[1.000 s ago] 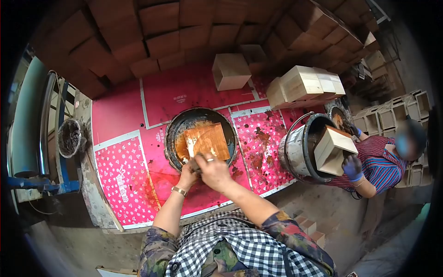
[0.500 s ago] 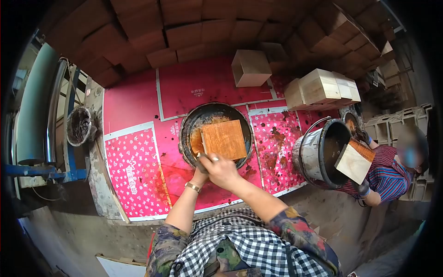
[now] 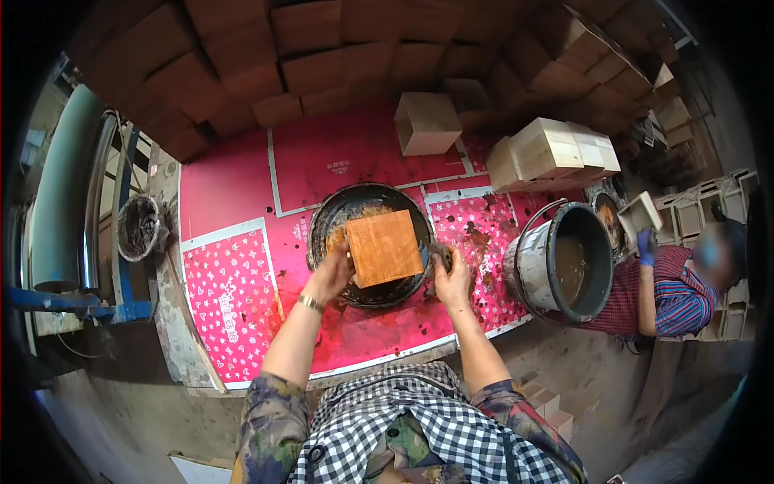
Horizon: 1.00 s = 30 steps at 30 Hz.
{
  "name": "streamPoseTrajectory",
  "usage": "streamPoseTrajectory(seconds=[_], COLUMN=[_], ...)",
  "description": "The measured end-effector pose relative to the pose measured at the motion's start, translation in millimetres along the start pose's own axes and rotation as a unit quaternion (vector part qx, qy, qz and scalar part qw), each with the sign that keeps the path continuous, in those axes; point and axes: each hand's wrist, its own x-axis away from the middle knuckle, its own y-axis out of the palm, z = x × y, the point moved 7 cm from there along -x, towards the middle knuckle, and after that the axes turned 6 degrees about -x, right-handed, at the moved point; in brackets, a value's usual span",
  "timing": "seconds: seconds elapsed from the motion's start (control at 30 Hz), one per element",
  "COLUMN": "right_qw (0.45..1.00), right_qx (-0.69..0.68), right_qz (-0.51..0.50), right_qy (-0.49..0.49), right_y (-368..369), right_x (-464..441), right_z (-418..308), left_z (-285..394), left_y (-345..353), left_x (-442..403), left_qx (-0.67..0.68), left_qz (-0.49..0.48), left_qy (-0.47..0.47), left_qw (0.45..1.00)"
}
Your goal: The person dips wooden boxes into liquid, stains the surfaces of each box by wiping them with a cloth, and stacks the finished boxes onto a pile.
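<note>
A square wooden box [image 3: 387,248], stained orange-brown, sits over a round black pan [image 3: 359,198] on the pink-covered table. My left hand [image 3: 329,276], with a watch at the wrist, grips the box's left side; its fingertips are partly hidden. Right of the box, my right hand [image 3: 453,278] is closed on a small dark sponge or wad of cloth [image 3: 440,255], apart from the wood. Brown stain smears the pan's inside.
Stacked brown boxes [image 3: 306,28] wall the far side. Unstained boxes [image 3: 552,153] and a single one [image 3: 428,123] stand at the back right. A large bucket [image 3: 528,270] of brown liquid is at right. Beyond it, a co-worker's gloved hand [image 3: 647,246] holds a pale box [image 3: 641,214].
My hands have parted: the left to the box's left side, the right out to its right with the dark wad. The box has turned slightly. The co-worker's box has left the bucket.
</note>
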Motion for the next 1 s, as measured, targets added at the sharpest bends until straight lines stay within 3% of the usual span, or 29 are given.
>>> streamPoseTrajectory(seconds=[0.03,0.13,0.2,0.27,0.37,0.47,0.57,0.6,0.63,0.67,0.7,0.73,0.8,0.83,0.93,0.97,1.0], right_qw=[1.000,0.995,0.997,0.991,0.995,0.998,0.990,0.983,0.963,0.941,0.939,0.936,0.961,0.966,0.984,0.987,0.989], right_qx=[-0.021,-0.103,-0.079,-0.132,-0.074,-0.016,0.030,0.016,0.019,0.078,0.067,0.057,0.089,0.109,0.135,0.130,0.126], right_qz=[0.000,-0.019,-0.005,0.023,0.061,0.031,-0.017,-0.108,-0.151,-0.221,-0.208,-0.196,-0.173,-0.102,-0.077,-0.049,-0.022], right_qy=[-0.008,-0.007,-0.022,0.015,-0.012,-0.044,-0.139,-0.149,-0.223,-0.246,-0.267,-0.287,-0.196,-0.211,-0.083,-0.077,-0.072], right_y=[2.9,6.1,-8.5,-16.0,-34.1,-21.3,4.1,25.0,41.5,57.5,67.3,74.4,76.0,70.1,62.7,56.0,46.9], right_x=[6.9,16.3,12.9,9.8,3.8,-4.4,0.5,8.6,22.2,38.2,39.7,40.4,6.9,-11.4,-62.7,-65.6,-64.9], right_z=[-1.4,-4.4,-3.5,25.9,16.6,-9.6,-85.1,-102.2,-126.6,-144.3,-145.2,-141.8,-125.7,-118.9,-75.6,-62.4,-55.9], left_z=[3.1,16.4,29.3,39.3,15.8,-12.8,-22.7,-28.9,-34.8,-38.6,-26.5,-28.3,-18.6,-19.7,-25.3,-29.8,-29.7], left_y=[-2.2,16.4,43.1,59.7,47.6,18.5,22.4,15.1,9.1,7.0,11.8,11.5,20.0,17.2,13.0,8.1,8.3], left_x=[-15.5,-35.5,-13.6,20.0,39.1,38.1,47.3,43.6,39.1,36.9,48.3,47.9,51.8,56.6,54.1,49.2,50.2], left_qx=[0.112,-0.020,-0.138,-0.219,-0.356,-0.436,-0.525,-0.518,-0.511,-0.505,-0.387,-0.416,-0.471,-0.491,-0.501,-0.518,-0.508], left_qz=[0.013,0.036,0.056,0.059,-0.018,-0.018,-0.047,-0.034,-0.021,-0.009,0.045,0.031,0.006,0.029,0.020,0.005,0.003], left_qy=[0.006,0.037,0.055,0.157,0.136,0.198,0.196,0.195,0.195,0.196,0.260,0.259,0.257,0.133,0.128,0.206,0.216], left_qw=[0.994,0.998,0.987,0.961,0.924,0.877,0.827,0.832,0.837,0.841,0.883,0.871,0.844,0.860,0.856,0.830,0.834])
